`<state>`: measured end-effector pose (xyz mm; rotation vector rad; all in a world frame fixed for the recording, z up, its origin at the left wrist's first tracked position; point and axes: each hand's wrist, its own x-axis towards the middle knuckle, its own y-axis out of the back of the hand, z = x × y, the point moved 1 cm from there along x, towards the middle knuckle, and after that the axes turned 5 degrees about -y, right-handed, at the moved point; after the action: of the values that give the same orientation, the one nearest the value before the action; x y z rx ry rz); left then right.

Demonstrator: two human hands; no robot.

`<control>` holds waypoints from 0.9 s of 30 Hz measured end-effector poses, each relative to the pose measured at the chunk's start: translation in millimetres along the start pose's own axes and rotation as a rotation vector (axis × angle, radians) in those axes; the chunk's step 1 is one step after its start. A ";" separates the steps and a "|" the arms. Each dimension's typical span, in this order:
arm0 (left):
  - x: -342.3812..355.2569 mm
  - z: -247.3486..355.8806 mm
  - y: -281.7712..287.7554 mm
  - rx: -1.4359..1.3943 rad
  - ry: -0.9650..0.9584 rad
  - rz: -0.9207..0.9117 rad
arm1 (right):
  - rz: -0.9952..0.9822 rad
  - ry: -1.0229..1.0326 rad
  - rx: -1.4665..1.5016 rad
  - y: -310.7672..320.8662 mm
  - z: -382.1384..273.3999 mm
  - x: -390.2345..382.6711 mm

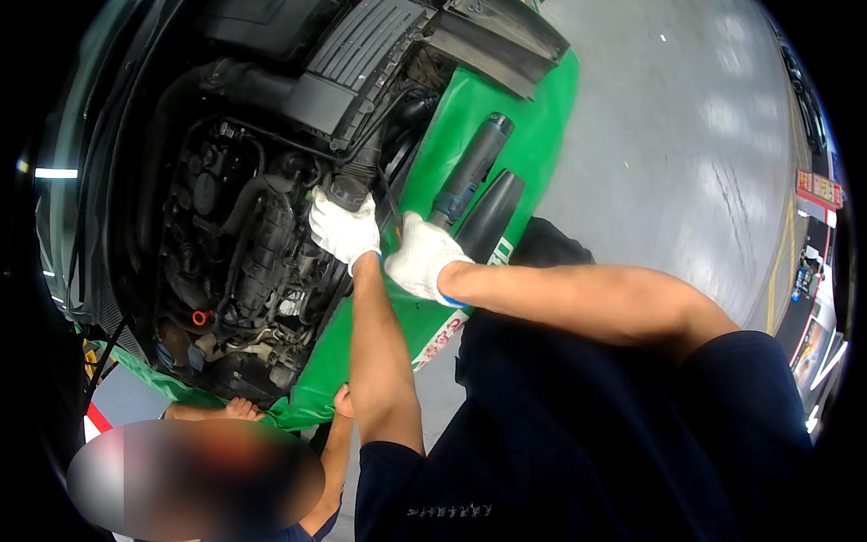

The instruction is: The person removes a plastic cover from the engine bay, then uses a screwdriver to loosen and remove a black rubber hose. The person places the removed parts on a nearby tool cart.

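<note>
Sprawling black-and-grey engine (271, 248) here, glossy green plastic sheet (459, 110) draped alongside, presumably for protection; dark cylindrical tool (477, 161) lying on it, white-gloved right hand (421, 256) at its near end, grip unclear; white-gloved left hand (345, 231) grasps black ribbed duct (349, 188), perhaps steadying it.

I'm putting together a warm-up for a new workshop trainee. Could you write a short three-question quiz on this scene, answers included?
1. Multiple choice: Which of these is nearest the person's left hand?
A) the orange ring
B) the black ribbed duct
C) the large black box with a ridged lid

2. True or false: The person's right hand wears a white glove.

3. Fill in the missing colour: The sheet under the dark cylindrical tool is ____.

Key: 1. B; 2. True; 3. green.
</note>
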<state>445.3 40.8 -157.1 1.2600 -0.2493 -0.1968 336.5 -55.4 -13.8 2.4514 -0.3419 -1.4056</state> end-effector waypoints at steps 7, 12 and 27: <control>-0.3 0.6 1.3 0.003 0.012 -0.004 | -0.033 0.027 -0.070 21.2 0.6 1.3; 0.6 -0.4 -1.1 0.014 0.008 0.025 | -0.022 0.072 -0.113 22.9 2.9 -1.2; 1.0 1.5 4.7 -0.001 0.064 -0.039 | 0.146 0.037 0.201 -69.7 6.0 -15.2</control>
<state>445.8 40.5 -152.1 1.2684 -0.1693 -0.1893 327.9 13.8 -30.2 2.5451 -0.6698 -1.3211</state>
